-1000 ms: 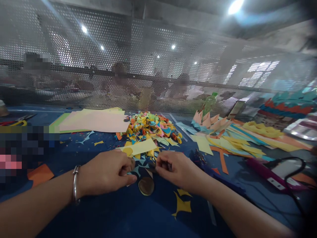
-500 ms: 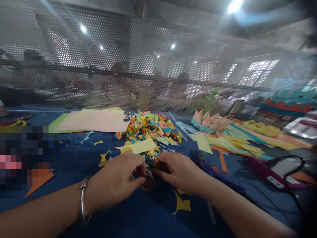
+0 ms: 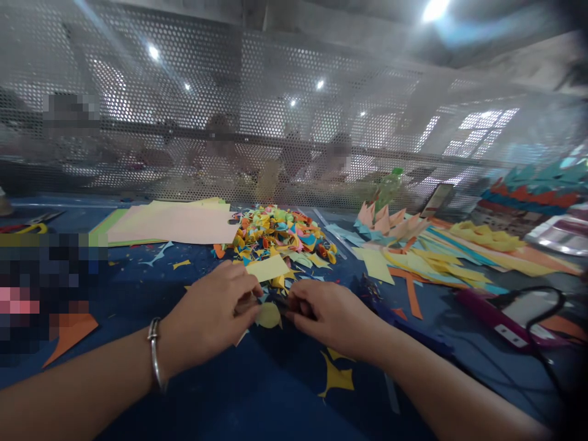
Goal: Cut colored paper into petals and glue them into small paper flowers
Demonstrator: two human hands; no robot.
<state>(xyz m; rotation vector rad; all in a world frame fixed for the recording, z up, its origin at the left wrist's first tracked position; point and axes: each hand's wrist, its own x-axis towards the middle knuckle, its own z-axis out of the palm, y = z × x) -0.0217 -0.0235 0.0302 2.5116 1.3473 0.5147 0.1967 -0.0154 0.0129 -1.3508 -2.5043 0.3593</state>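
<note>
My left hand [image 3: 225, 301], with a silver bangle at its wrist, is closed on a round piece of pale yellow paper [image 3: 268, 315] at its fingertips. Facing it, my right hand [image 3: 324, 309] has its fingers curled around what look like small dark scissors [image 3: 283, 302], mostly hidden in the grip. The dark tips reach close to the paper circle. Just beyond both hands lies a pale yellow paper strip [image 3: 269, 268], in front of a heap of colourful paper scraps [image 3: 280, 233].
Stacked paper sheets [image 3: 172, 223] lie at the back left. On the right are paper crowns [image 3: 390, 222], coloured strips [image 3: 441, 260], a blue tool [image 3: 413, 331] and a purple power strip [image 3: 498, 318]. Yellow offcuts [image 3: 337, 373] lie nearby. A perforated metal screen [image 3: 285, 122] stands behind.
My left hand has moved slightly up and away from me, turning the paper circle so its pale face now shows. My right hand has barely moved.
</note>
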